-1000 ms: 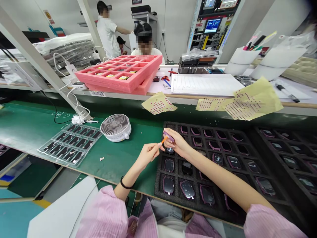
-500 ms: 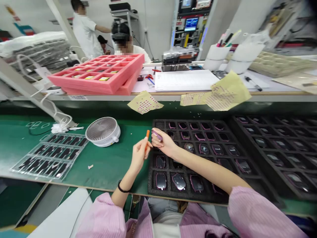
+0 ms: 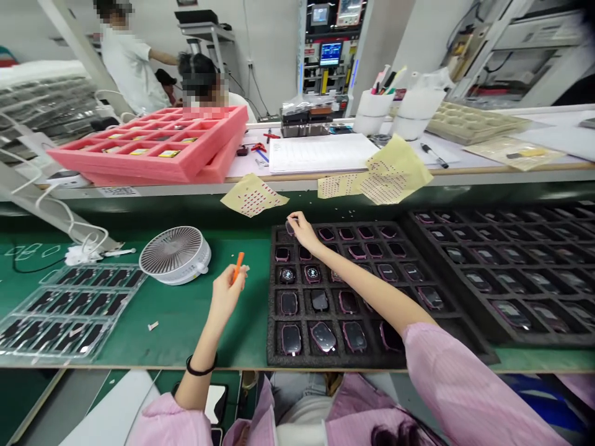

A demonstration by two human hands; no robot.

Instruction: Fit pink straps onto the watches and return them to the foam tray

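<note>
My left hand [image 3: 225, 288] is closed around a slim orange tool [image 3: 238, 266], which points up above the green mat; its exact kind does not show. At the far left corner of a black foam tray [image 3: 273, 313], my right hand [image 3: 303, 231] pinches a purple-framed smartwatch body [image 3: 290, 227] at a pocket. Its fingers partly cover the piece, and I cannot tell whether it rests fully in the pocket. Other purple-framed watch bodies, such as one in the near left pocket [image 3: 291, 339], lie in rows in the tray. My right forearm hides some of them.
A white round fan [image 3: 175, 255] stands left of my left hand. Clear plastic trays [image 3: 69, 310] with black parts lie farther left. Another black foam tray [image 3: 469, 279] adjoins on the right. Above are a shelf with pink foam trays [image 3: 149, 164] and hanging yellow sheets [image 3: 255, 195]. Co-workers are behind.
My hands have moved apart. The right one carried the watch body away to the tray's far left corner, while the left drew back with the orange tool. The camera view has shifted too.
</note>
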